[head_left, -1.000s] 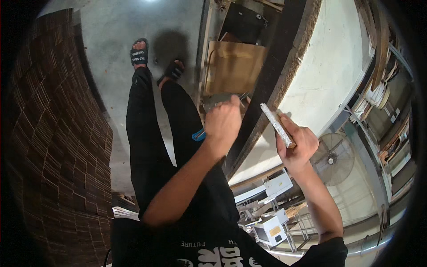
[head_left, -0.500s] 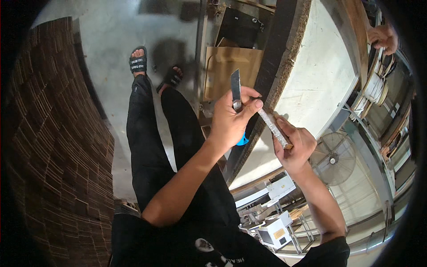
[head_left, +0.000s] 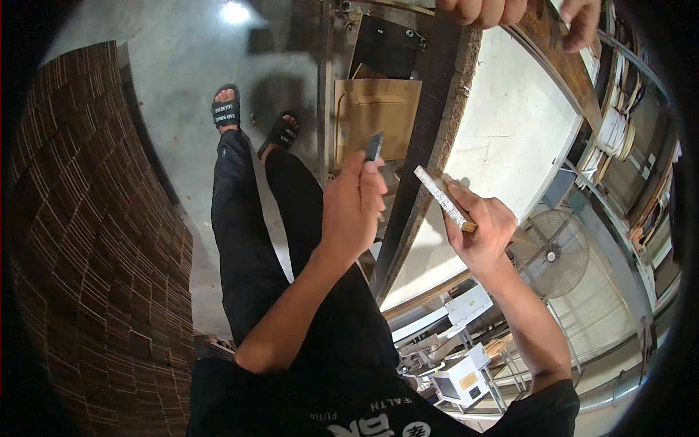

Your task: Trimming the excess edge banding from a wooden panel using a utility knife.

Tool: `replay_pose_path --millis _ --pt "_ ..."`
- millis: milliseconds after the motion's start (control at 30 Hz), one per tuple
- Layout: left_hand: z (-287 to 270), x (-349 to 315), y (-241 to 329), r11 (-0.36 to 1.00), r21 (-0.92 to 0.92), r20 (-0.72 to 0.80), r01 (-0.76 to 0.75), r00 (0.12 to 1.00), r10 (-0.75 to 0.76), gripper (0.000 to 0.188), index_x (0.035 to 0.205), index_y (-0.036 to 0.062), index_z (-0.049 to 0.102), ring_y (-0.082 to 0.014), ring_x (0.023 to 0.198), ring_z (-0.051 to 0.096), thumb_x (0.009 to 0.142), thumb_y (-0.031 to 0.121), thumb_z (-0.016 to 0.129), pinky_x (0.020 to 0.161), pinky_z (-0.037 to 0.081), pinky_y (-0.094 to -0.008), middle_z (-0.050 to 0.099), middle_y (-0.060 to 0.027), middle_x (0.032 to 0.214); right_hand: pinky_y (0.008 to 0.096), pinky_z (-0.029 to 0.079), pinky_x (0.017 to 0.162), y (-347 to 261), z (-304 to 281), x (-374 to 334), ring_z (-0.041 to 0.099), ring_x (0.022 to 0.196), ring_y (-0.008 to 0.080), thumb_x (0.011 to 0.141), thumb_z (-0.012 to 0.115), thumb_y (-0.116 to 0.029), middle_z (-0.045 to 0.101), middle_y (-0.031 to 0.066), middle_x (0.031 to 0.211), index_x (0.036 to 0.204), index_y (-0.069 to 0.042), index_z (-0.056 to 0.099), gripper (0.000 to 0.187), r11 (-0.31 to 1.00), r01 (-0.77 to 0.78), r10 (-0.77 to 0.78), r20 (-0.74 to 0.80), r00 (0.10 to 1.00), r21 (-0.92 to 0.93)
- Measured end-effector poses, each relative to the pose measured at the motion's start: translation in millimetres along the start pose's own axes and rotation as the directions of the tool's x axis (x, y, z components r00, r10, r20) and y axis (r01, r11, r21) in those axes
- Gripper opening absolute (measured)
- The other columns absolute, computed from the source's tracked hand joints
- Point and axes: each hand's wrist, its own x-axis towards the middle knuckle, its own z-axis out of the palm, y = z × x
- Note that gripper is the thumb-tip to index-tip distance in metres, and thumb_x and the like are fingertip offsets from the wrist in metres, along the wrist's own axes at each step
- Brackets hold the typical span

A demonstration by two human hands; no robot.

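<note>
My left hand [head_left: 353,207] is closed around a flat-bladed tool [head_left: 374,146]. Only its dark, slant-tipped blade shows above the fingers; the handle is hidden. My right hand [head_left: 480,229] grips a narrow wooden strip [head_left: 443,198] with a rough, speckled whitish face and a bare wood-coloured end. The strip points up and left, over the edge of a white-topped panel [head_left: 502,138]. A gap separates the blade from the strip.
Another person's hand [head_left: 484,11] rests at the panel's far end, and their second hand [head_left: 580,25] is beside a brown board [head_left: 553,51]. A stack of dark brown sheets [head_left: 109,240] stands at left. A fan [head_left: 551,256] and white machine [head_left: 460,377] are at lower right.
My left hand has moved left and down from the strip, turning the blade. My right hand keeps the strip nearly in place. Another person's hand has come onto the panel's far end.
</note>
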Motion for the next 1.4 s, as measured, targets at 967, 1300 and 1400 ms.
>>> replay_pose_path --millis 967,1300,1400 --pt "17 -24 8 0.975 0.184 0.228 -0.126 0.97 0.082 0.061 0.166 0.0158 0.05 -0.0246 0.067 0.068 0.108 -0.001 0.055 0.073 0.058 -0.0373 0.066 -0.0147 0.077 0.0363 0.057 0.066 -1 -1 -2 0.074 0.069 0.0238 0.072 0.076 -0.013 0.084 0.0098 0.109 0.121 -0.006 0.074 0.049 1.0 -0.005 0.005 0.02 1.0 -0.013" --pt "6 -15 16 0.955 0.28 0.215 -0.1 0.976 0.039 0.061 0.166 0.0172 0.05 -0.0285 0.077 0.073 0.107 0.005 0.053 0.074 0.06 -0.0403 0.068 -0.0165 0.081 0.0381 0.057 0.065 -3 2 4 0.074 0.069 0.026 0.071 0.075 -0.012 0.082 0.0078 0.098 0.125 -0.009 0.075 0.054 1.0 -0.016 0.016 0.006 1.0 0.018" --pt "8 -21 8 0.91 0.316 0.224 -0.27 0.953 0.205 0.063 0.167 0.0185 0.048 -0.0324 0.078 0.073 0.106 0.005 0.056 0.074 0.06 -0.0421 0.07 -0.0185 0.085 0.0389 0.057 0.065 -1 -3 -6 0.075 0.07 0.0266 0.07 0.074 -0.01 0.082 0.0093 0.097 0.124 -0.009 0.075 0.055 0.998 -0.025 0.028 0.04 0.999 -0.065"
